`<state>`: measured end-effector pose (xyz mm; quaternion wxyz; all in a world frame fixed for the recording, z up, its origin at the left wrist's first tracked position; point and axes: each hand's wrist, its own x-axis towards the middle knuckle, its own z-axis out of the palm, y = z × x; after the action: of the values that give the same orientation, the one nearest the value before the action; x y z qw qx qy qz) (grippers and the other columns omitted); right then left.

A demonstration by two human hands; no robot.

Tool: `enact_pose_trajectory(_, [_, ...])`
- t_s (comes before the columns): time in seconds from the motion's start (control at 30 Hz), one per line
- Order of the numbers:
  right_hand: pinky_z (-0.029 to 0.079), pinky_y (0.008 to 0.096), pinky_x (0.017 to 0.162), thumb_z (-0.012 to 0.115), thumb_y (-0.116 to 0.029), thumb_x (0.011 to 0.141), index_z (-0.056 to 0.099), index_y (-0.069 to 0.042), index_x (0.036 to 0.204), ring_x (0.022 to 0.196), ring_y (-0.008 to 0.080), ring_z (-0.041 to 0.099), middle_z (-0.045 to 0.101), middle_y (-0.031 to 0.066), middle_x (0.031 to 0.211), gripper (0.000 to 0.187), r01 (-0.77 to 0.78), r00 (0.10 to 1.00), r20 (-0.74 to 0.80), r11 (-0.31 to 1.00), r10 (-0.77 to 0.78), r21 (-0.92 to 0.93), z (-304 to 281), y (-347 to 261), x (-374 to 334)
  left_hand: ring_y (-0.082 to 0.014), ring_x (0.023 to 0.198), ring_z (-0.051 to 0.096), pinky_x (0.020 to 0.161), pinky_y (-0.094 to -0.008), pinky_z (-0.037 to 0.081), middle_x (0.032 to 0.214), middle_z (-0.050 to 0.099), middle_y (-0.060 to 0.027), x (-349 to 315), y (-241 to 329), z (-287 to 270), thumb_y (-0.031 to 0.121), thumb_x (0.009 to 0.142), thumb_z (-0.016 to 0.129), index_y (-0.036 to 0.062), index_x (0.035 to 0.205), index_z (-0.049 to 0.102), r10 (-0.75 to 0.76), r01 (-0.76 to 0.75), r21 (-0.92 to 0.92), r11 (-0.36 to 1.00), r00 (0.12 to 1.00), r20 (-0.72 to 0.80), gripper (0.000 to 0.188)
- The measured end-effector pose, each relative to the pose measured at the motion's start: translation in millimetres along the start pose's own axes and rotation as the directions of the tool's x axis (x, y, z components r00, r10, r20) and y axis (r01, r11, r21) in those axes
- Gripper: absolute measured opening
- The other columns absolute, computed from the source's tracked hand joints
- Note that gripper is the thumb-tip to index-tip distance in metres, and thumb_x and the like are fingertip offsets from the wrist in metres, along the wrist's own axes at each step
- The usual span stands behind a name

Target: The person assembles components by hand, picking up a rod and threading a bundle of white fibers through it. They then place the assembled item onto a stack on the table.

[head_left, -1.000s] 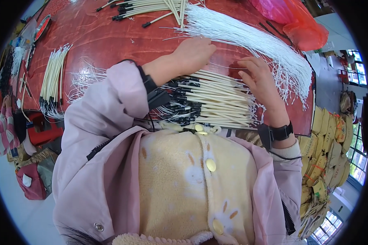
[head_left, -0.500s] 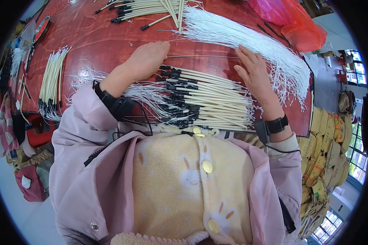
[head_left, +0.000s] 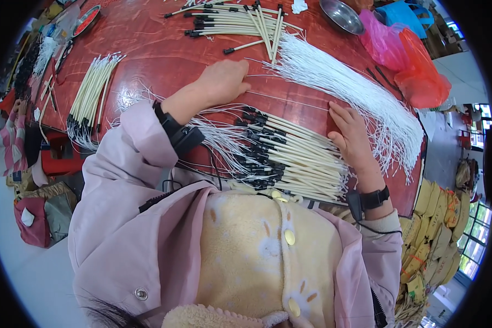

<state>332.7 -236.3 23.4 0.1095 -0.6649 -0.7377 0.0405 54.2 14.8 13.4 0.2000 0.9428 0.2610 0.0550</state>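
Note:
A thin white cord (head_left: 290,100) stretches across the red tabletop between my two hands. My left hand (head_left: 224,82) is closed on its left end, with the fingers curled and the thumb out toward the right. At the other end, my right hand (head_left: 351,131) has its fingers stretched out and its thumb apart; the cord reaches its fingertips. Below the cord lies a pile of cream-coloured sticks (head_left: 300,158) with black ends and white strings trailing left. Beyond my right hand spreads a thick bundle of white cords (head_left: 344,74).
More black-ended sticks (head_left: 229,24) lie at the far side, some crossing the cord bundle. Another stick bunch (head_left: 94,90) is at left. Pink (head_left: 381,37) and red plastic bags (head_left: 423,68) and a metal bowl (head_left: 341,16) sit far right. Stacked sacks (head_left: 429,218) stand beyond the table's right edge.
The whole view has shifted, so the table appears lower and further right. My left thumb now shows beside the curled fingers. The cord still spans between my hands.

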Motion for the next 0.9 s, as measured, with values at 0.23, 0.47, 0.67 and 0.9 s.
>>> enact_pose_trajectory(0.23, [0.035, 0.0435, 0.110, 0.056, -0.029, 0.093, 0.061, 0.005, 0.128, 0.124, 0.0351, 0.050, 0.057, 0.0142, 0.140, 0.049, -0.051, 0.998, 0.040, 0.998, 0.050, 0.036, -7, -10, 14, -0.0388, 0.087, 0.071, 0.073, -0.0496, 0.057, 0.093, 0.072, -0.0222, 84, -23, 18, 0.014, 0.086, 0.056, 0.0035, 0.087, 0.074, -0.034, 0.059, 0.053, 0.997, 0.920, -0.390, 0.021])
enact_pose_trajectory(0.47, [0.039, 0.0422, 0.106, 0.064, -0.032, 0.088, 0.062, 0.007, 0.124, 0.119, 0.0351, 0.052, 0.059, 0.0151, 0.137, 0.053, -0.027, 0.997, -0.068, 0.999, 0.030, 0.045, 1, -8, 7, -0.0376, 0.095, 0.068, 0.078, -0.0485, 0.056, 0.098, 0.067, -0.0197, 78, -28, 3, 0.012, 0.092, 0.051, 0.0086, 0.108, 0.066, 0.129, -0.084, 0.156, 0.984, 0.943, -0.306, 0.023])
enact_pose_trajectory(0.67, [0.038, 0.0416, 0.109, 0.064, -0.018, 0.089, 0.061, 0.006, 0.127, 0.123, 0.0349, 0.052, 0.057, 0.0147, 0.140, 0.045, -0.090, 0.995, -0.020, 0.990, 0.093, 0.105, 3, -11, 7, -0.0367, 0.081, 0.072, 0.064, -0.0480, 0.059, 0.090, 0.071, -0.0196, 26, -61, -15, 0.015, 0.091, 0.054, 0.0025, 0.090, 0.072, -0.041, 0.091, 0.242, 0.966, 0.978, -0.204, 0.022])
enact_pose_trajectory(0.9, [0.040, 0.0405, 0.107, 0.070, -0.027, 0.087, 0.061, 0.007, 0.126, 0.123, 0.0346, 0.053, 0.057, 0.0159, 0.138, 0.052, -0.100, 0.994, -0.032, 0.991, 0.103, 0.093, 2, -13, 10, -0.0386, 0.090, 0.066, 0.077, -0.0473, 0.055, 0.102, 0.063, -0.0177, 9, -84, -8, 0.010, 0.093, 0.053, 0.0058, 0.111, 0.059, 0.045, 0.074, 0.335, 0.939, 0.941, -0.335, 0.019])
